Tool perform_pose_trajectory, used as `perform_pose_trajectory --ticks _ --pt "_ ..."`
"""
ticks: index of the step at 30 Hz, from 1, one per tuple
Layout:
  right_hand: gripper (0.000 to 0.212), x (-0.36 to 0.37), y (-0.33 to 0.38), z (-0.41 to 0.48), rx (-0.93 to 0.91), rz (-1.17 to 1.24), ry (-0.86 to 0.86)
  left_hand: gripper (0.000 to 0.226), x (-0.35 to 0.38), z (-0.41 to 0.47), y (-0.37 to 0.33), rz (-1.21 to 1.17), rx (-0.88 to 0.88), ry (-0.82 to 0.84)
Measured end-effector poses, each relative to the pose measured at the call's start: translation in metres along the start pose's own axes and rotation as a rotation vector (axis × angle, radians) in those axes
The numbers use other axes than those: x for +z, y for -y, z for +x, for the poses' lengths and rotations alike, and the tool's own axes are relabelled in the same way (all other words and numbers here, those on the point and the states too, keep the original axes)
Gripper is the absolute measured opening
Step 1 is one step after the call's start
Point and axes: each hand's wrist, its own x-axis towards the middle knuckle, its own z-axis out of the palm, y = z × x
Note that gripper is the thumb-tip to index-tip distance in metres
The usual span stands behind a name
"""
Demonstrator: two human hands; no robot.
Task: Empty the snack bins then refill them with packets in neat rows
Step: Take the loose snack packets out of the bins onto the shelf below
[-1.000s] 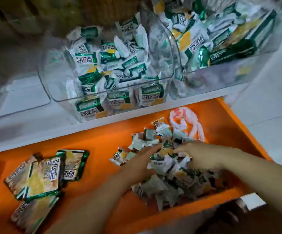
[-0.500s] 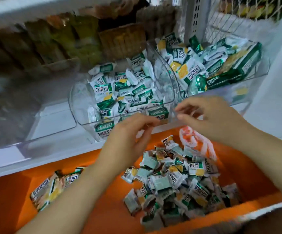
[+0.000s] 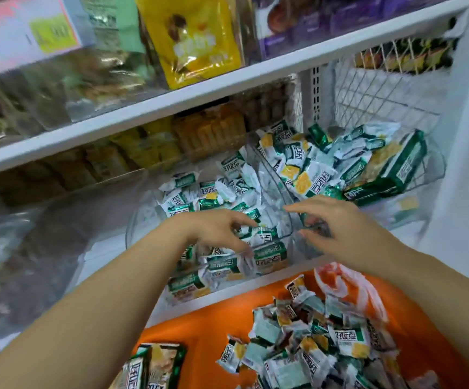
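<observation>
Nearest you, the orange tray holds a loose pile of small packets on its right side. A few larger packs lie at its near left, and a red-and-white plastic bag lies at its far right.

Beyond the tray runs the white shelf edge. On that shelf stands the middle clear bin, full of jumbled green-and-white packets.

Your left hand hovers over the near part of that bin with fingers spread and loosely bent, grasping nothing. Your right hand is just to its right, above the gap between the bins. It is released too, fingers out.

Farther right is the right clear bin, heaped with packets and a large green pack. On the shelf above stands a yellow pouch.
</observation>
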Motion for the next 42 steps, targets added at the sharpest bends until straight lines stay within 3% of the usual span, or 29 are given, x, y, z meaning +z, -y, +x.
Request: perform_pose_trajectory --ticks 5,9,13,18,25,29,36,39,42 --pt "0.045 0.003 -0.002 0.000 0.013 0.019 -0.018 0.085 -0.003 0.030 -0.011 0.075 -0.026 0.119" --pt "0.044 0.004 -0.002 -0.001 0.013 0.024 -0.032 0.076 -0.003 0.036 -0.016 0.150 0.004 0.126" --pt "0.045 0.005 -0.003 -0.002 0.001 0.013 -0.026 0.070 -0.006 0.029 -0.013 0.002 -0.021 0.107" --pt "0.044 0.006 -0.006 0.001 -0.001 -0.001 -0.036 0.079 0.002 0.022 -0.014 0.025 -0.005 0.103" --pt "0.043 0.005 -0.004 0.001 -0.006 0.019 -0.028 0.060 0.003 0.012 0.002 -0.037 0.110 -0.157" --pt "0.046 0.007 -0.006 -0.003 -0.023 0.018 -0.031 0.049 0.004 -0.019 0.011 -0.145 0.202 -0.472" --pt "0.036 0.005 -0.008 -0.010 -0.035 -0.022 -0.060 0.053 0.030 -0.087 -0.002 -0.140 0.322 -0.946" --pt "0.032 -0.002 -0.007 -0.017 -0.065 -0.051 -0.061 0.045 0.066 -0.115 -0.010 -0.231 0.366 -0.874" --pt "0.031 -0.003 -0.004 -0.023 -0.049 -0.098 -0.004 0.051 0.126 -0.104 -0.012 -0.230 0.339 -0.597"
